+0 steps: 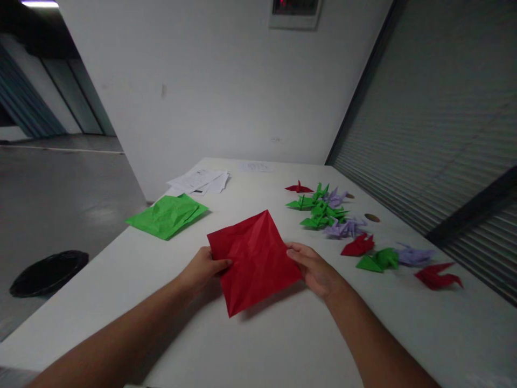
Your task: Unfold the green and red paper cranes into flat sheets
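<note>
A square sheet of red paper (pixel 258 264), marked with creases, is held between my two hands just above the white table (pixel 283 350). My left hand (pixel 205 268) pinches its left edge, the thumb lying on top. At the right edge my right hand (pixel 310 267) grips the sheet, thumb on top and fingers partly hidden beneath. Creased green paper sheets (pixel 167 214) lie in a stack beyond my left hand. To the right of my right hand sit a red paper crane (pixel 357 245), a green paper crane (pixel 379 261) and another red crane (pixel 438 276).
Several more green cranes (pixel 321 213) and purple cranes (pixel 345 227) cluster at the table's right side. White printed papers (pixel 200 180) lie at the back left. A black-lined bin (pixel 48 274) stands on the floor at left. Window blinds (pixel 436 129) border the right.
</note>
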A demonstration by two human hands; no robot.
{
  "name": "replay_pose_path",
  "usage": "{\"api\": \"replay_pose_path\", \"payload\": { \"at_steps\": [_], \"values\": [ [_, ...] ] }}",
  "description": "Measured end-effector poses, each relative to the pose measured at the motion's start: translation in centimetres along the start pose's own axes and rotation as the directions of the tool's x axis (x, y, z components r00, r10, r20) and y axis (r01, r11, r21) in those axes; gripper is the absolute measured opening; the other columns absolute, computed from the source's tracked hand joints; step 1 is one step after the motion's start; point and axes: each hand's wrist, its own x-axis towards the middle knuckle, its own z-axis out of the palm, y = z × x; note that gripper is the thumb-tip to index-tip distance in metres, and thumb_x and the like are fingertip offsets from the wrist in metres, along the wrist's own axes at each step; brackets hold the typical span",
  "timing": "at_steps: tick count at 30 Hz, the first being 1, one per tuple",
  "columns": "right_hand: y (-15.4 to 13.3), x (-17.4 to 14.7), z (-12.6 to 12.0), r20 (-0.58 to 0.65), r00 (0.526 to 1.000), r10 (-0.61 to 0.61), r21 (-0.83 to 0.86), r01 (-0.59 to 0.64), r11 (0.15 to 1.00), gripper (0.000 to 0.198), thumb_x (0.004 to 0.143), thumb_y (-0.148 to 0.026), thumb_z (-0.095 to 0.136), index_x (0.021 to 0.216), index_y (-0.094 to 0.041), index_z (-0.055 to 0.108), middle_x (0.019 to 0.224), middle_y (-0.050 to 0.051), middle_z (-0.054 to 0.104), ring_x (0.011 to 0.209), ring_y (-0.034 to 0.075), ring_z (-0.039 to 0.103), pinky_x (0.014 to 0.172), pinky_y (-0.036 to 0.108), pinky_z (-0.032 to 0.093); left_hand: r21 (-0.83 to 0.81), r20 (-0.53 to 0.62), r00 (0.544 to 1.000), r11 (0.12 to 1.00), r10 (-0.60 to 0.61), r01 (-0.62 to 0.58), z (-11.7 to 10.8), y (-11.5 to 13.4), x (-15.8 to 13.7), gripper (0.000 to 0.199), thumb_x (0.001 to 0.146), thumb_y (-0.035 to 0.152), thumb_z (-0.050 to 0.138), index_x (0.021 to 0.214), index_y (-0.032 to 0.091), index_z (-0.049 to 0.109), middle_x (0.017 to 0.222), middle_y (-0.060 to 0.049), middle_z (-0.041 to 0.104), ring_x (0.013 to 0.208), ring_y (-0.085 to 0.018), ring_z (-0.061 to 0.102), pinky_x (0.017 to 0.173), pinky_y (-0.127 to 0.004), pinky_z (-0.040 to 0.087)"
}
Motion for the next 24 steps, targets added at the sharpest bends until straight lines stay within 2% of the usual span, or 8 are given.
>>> {"api": "replay_pose_path", "payload": {
  "at_steps": [3, 6, 14, 18, 24],
  "values": [
    [0.4, 0.1, 0.1, 0.048, 0.999, -0.006, -0.015, 0.006, 1.0, 0.044, 0.07, -0.039, 0.091, 0.106, -0.019, 0.076, 0.106, 0.01, 0.08, 0.092, 0.026, 0.076, 0.085, 0.036, 0.059, 0.003, 0.069, 0.997, 0.999, -0.045, 0.045, -0.1, -0.1, 0.0, 0.033, 0.066, 0.025, 0.09, 0.092, 0.01, 0.079, 0.097, -0.016, 0.081, 0.084, -0.03, 0.077, 0.078, -0.039, 0.062],
    [1.0, 0.3, 0.4, 0.063, 0.998, -0.017, -0.048, 0.02, 0.999, 0.044, 0.065, -0.037, 0.094, 0.1, -0.017, 0.078, 0.104, 0.01, 0.081, 0.09, 0.026, 0.076, 0.089, 0.041, 0.058, 0.003, 0.105, 0.992, 0.997, -0.073, 0.073, -0.1, -0.1, -0.1, 0.031, 0.065, 0.025, 0.09, 0.089, 0.01, 0.079, 0.094, -0.015, 0.081, 0.082, -0.029, 0.077, 0.078, -0.039, 0.062],
    [1.5, 0.6, 0.2, -0.048, 0.999, -0.009, -0.066, 0.005, 0.998, 0.039, 0.059, -0.032, 0.096, 0.088, -0.013, 0.079, 0.09, 0.01, 0.081, 0.078, 0.025, 0.075, 0.08, 0.039, 0.059, -0.029, 0.135, 0.989, 0.997, -0.062, 0.066, 0.0, 0.2, -0.2, 0.035, 0.067, 0.023, 0.09, 0.098, 0.009, 0.08, 0.1, -0.016, 0.081, 0.087, -0.029, 0.077, 0.082, -0.037, 0.062],
    [1.3, 0.4, 0.8, -0.025, 1.0, -0.011, -0.045, 0.01, 0.999, 0.039, 0.06, -0.031, 0.094, 0.093, -0.015, 0.079, 0.097, 0.01, 0.082, 0.082, 0.025, 0.076, 0.083, 0.04, 0.059, -0.074, 0.131, 0.989, 0.994, -0.068, 0.078, 0.2, -0.2, -0.1, 0.034, 0.067, 0.024, 0.089, 0.097, 0.01, 0.08, 0.097, -0.015, 0.081, 0.085, -0.028, 0.077, 0.083, -0.038, 0.062],
    [1.4, 0.2, 1.6, -0.024, 1.0, 0.01, -0.021, -0.01, 1.0, 0.036, 0.064, -0.03, 0.092, 0.094, -0.015, 0.079, 0.093, 0.008, 0.082, 0.076, 0.023, 0.075, 0.077, 0.035, 0.058, 0.016, 0.093, 0.994, 0.998, -0.063, 0.061, 0.7, -0.1, -0.1, 0.03, 0.068, 0.023, 0.085, 0.095, 0.012, 0.079, 0.096, -0.013, 0.081, 0.084, -0.028, 0.077, 0.075, -0.035, 0.061]
  ]
}}
